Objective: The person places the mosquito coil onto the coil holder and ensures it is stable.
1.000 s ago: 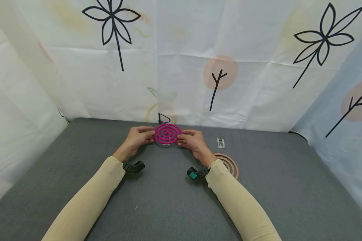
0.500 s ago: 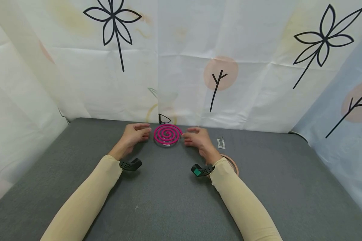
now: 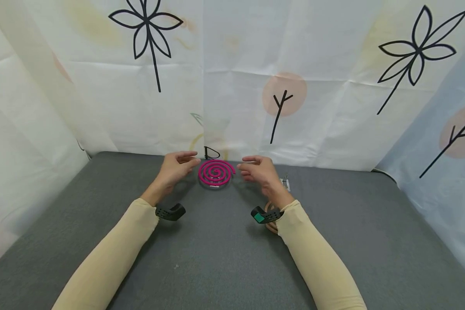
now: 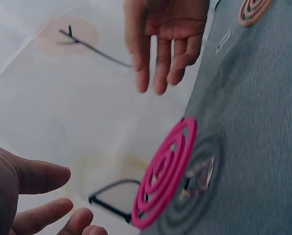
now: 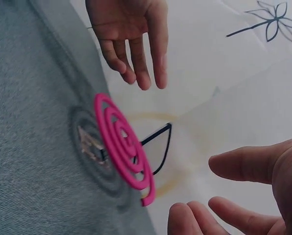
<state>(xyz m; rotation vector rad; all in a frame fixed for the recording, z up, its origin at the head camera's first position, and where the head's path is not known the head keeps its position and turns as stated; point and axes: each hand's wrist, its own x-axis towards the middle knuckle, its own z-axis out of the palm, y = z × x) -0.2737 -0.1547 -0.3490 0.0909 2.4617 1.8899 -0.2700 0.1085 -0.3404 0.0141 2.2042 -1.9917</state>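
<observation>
A pink mosquito coil (image 3: pixel 215 173) is held up off the grey cloth by a small metal stand (image 4: pixel 204 177), and both wrist views show its shadow below. My left hand (image 3: pixel 175 170) hovers to the left of the coil, fingers loosely extended and holding nothing. On the other side my right hand (image 3: pixel 260 173) is also apart from the coil, its fingers relaxed with nothing between them. A tan mosquito coil (image 4: pixel 254 11) lies flat on the cloth, partly hidden by my right wrist in the head view. Near it is a second metal stand (image 3: pixel 287 183), partly covered.
The table's grey cloth (image 3: pixel 201 267) spreads out in front. A white printed curtain (image 3: pixel 232 51) hangs right behind the pink coil and continues along both sides. Black wrist devices (image 3: pixel 170 212) sit on both my wrists.
Both hands have let go of the pink coil's edges, moved apart and lifted slightly. The coil stays where it was. My right wrist now covers more of the tan coil and the second stand.
</observation>
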